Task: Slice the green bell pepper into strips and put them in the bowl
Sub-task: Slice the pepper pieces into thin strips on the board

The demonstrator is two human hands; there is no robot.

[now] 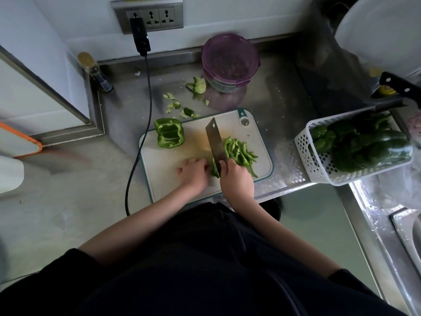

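Right hand (237, 179) grips cleaver (216, 142); left hand (193, 172) pins pepper piece (214, 171) just left of blade, cut strips (240, 152) piled right of it.

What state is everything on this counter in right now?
Cleaver: gripped by right hand, blade down.
Left hand: holding pepper piece.
Strips: piled on board.
Pepper half: uncut.
Purple container: lidded.
Basket: holds peppers.
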